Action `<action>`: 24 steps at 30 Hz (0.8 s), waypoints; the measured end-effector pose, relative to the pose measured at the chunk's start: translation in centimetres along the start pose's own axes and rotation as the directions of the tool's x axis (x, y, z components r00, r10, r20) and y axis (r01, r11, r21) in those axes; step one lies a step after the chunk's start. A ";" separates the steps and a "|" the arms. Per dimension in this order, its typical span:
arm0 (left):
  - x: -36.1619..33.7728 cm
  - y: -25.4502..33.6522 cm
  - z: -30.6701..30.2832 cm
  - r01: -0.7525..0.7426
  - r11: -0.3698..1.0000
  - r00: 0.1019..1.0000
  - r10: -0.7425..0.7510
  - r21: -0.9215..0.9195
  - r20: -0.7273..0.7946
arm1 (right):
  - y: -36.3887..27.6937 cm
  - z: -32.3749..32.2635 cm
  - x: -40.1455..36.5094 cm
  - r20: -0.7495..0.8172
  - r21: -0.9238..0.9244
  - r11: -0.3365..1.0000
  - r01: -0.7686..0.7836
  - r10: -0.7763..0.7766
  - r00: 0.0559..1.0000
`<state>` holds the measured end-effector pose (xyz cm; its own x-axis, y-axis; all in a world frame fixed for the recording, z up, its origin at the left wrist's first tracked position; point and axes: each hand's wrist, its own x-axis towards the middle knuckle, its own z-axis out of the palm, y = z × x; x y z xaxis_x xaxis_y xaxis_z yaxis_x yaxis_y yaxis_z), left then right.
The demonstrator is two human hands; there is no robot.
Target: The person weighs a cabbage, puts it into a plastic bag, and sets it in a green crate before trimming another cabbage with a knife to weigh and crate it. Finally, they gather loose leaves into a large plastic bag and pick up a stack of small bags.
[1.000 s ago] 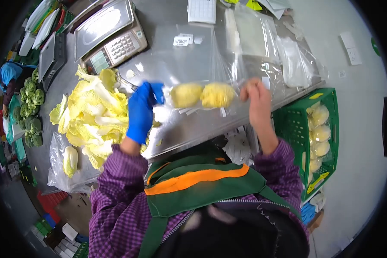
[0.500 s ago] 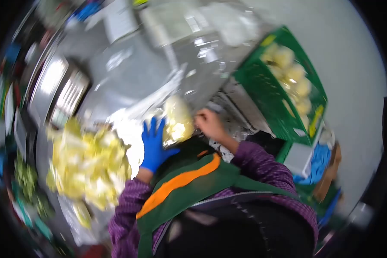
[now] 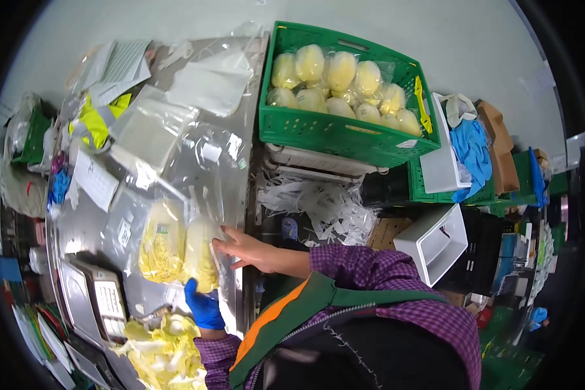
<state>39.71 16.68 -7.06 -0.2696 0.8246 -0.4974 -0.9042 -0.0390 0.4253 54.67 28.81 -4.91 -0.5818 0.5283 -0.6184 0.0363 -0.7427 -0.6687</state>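
1. The steel table (image 3: 240, 188) runs up the left of the view. Its near edge passes just right of both hands, and most of its top is covered with flat clear bags (image 3: 153, 130) and paper labels.
2. A green crate (image 3: 344, 140) full of wrapped cabbages stands past that edge, well apart from the hands, with a gap of shredded plastic strips between.
3. A pile of loose cabbage leaves (image 3: 159, 351) lies at the table's lower end, just below the gloved hand, beside a scale (image 3: 104, 299).
4. The bag of two cabbages (image 3: 175, 250) lies on the table close to the edge, both heads side by side and lengthwise, hemmed in by the scale and the leaves below and the flat bags above.
5. The right hand (image 3: 247, 250), bare, reaches across the edge, palm down with fingers stretched and spread. The fingertips rest against the nearer cabbage without closing on it.
6. The left hand (image 3: 203, 305), in a blue glove, is curled around the lower end of the bag and grips the plastic there.
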 end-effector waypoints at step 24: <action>6.2 -10.1 10.6 0.017 0.319 0.959 -0.272 0.948 0.074 | -24.3 -36.7 -11.9 -0.227 -0.574 0.710 0.408 -0.617 0.754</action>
<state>50.64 28.15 -6.42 0.0124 0.8436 -0.5368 0.0208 0.5365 0.8436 90.52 55.66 3.49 -0.2763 0.9497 -0.1476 0.2545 -0.0758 -0.9641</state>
